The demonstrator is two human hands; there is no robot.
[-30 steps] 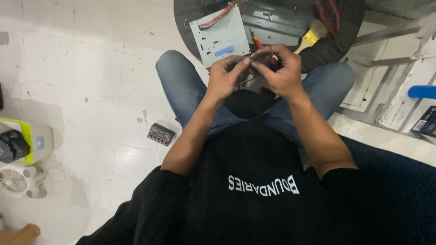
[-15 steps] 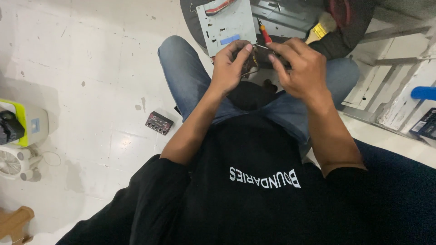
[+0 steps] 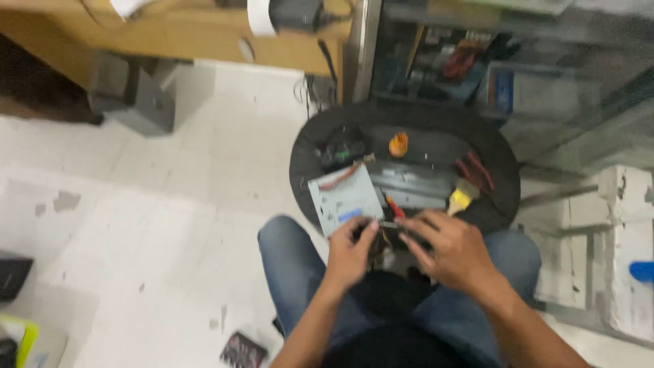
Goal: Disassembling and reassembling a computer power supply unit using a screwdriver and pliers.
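Note:
My left hand [image 3: 351,249] and my right hand [image 3: 449,249] meet over my lap, fingers pinched together on a small dark part with thin wires [image 3: 387,226]. The blur hides its exact shape. Just beyond the fingertips stands a round black stool top [image 3: 313,160]. On it lie a grey metal box with a blue tag [image 3: 343,197], a red-handled screwdriver [image 3: 394,206], a yellow-handled brush [image 3: 460,200], red-handled pliers [image 3: 475,170] and a small orange piece [image 3: 398,144].
A wooden bench [image 3: 170,34] and a grey box [image 3: 139,95] stand at the back left, a metal rack with clutter [image 3: 477,61] at the back right. White blocks [image 3: 623,245] with a blue thing [image 3: 640,271] sit right. A small black module [image 3: 242,349] lies on the tiled floor.
The view has tilted up and away from my chest, bringing the whole stool, bench and rack into sight. Both hands stay pinched together on the small part at the stool's near edge.

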